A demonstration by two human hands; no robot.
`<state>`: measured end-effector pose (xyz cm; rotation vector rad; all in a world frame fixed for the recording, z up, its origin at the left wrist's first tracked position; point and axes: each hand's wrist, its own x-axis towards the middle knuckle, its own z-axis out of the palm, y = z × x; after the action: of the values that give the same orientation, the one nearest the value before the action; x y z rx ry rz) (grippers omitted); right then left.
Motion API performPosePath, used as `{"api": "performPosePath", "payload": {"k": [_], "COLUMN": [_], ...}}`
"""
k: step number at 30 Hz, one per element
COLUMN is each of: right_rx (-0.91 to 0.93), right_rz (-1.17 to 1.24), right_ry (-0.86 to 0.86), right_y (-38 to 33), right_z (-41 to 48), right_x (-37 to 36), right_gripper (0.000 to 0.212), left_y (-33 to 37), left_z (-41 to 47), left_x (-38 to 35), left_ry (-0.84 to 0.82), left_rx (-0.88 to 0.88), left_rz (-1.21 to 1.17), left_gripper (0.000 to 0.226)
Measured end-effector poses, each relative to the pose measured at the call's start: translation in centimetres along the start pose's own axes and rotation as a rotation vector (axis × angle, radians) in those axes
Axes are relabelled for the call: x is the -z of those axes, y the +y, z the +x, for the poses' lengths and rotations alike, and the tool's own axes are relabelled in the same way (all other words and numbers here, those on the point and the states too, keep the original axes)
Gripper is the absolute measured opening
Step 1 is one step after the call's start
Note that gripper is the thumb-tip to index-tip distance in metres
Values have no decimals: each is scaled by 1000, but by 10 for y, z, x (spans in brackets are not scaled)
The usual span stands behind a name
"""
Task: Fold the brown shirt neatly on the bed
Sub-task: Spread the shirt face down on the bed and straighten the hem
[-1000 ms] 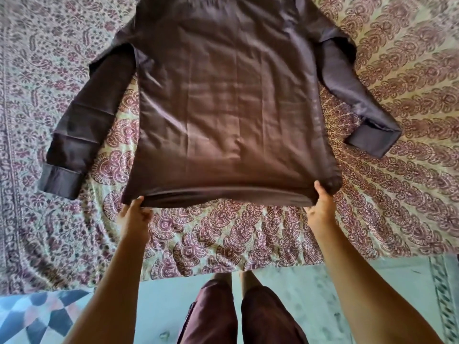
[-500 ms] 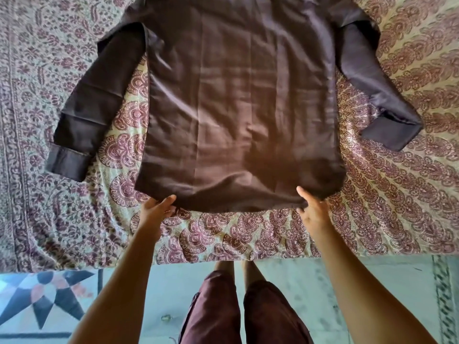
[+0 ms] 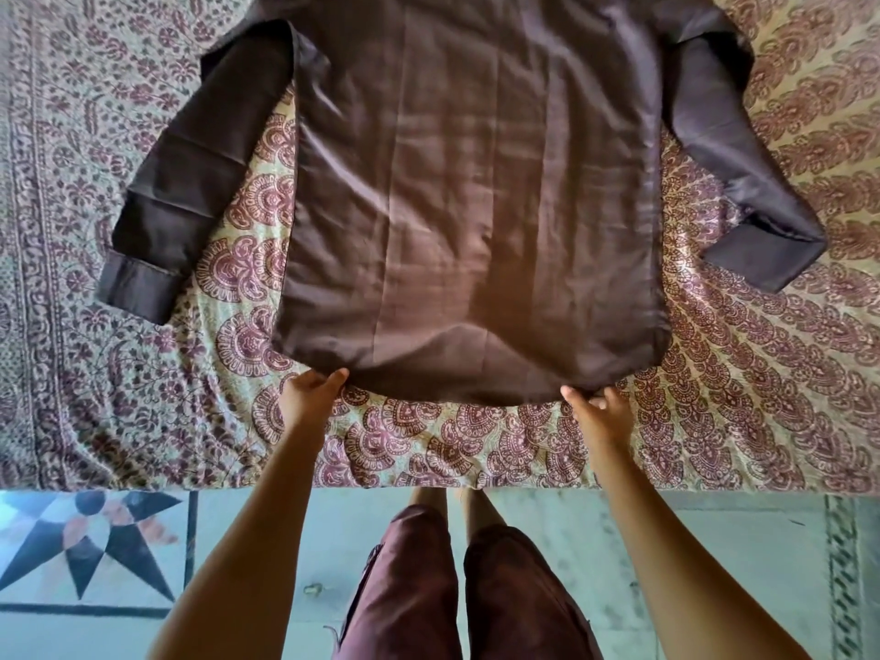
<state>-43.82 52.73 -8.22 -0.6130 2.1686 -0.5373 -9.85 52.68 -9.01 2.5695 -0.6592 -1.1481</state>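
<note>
The brown shirt (image 3: 476, 192) lies spread flat, back side up, on the patterned bedspread (image 3: 428, 445), its collar end out of view at the top. Its left sleeve (image 3: 185, 192) angles down to the left and its right sleeve (image 3: 743, 169) angles down to the right, both cuffs flat on the bed. My left hand (image 3: 309, 397) pinches the bottom hem near its left end. My right hand (image 3: 595, 407) pinches the hem near its right end. The hem sags slightly between the two hands.
The bed's near edge (image 3: 190, 485) runs across the view just below my hands. Beneath it is a pale tiled floor (image 3: 738, 540) with a dark star pattern (image 3: 90, 540) at the left. My legs in maroon shorts (image 3: 428, 588) stand against the bed.
Both hands have moved inward along the hem, from the corners toward the middle. The shirt has settled lower and flatter on the bed, and the view has shifted so both sleeves sit further up.
</note>
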Motion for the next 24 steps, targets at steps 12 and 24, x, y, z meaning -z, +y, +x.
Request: {"api": "performPosePath", "payload": {"k": [12,24], "right_rx": [1207,1063], "right_rz": [-874,-454], "right_ry": [-204,-172], "right_y": [1,-57], "right_z": [-7,9], "right_x": [-29,-31], "right_gripper": [35,13], "left_y": [-3,2], "left_z": [-7,5], "left_x": [-8,-1], "left_ry": [-53,-112], "left_rx": [-1017,-1221], "left_rz": [656,801], "left_gripper": [36,43]}}
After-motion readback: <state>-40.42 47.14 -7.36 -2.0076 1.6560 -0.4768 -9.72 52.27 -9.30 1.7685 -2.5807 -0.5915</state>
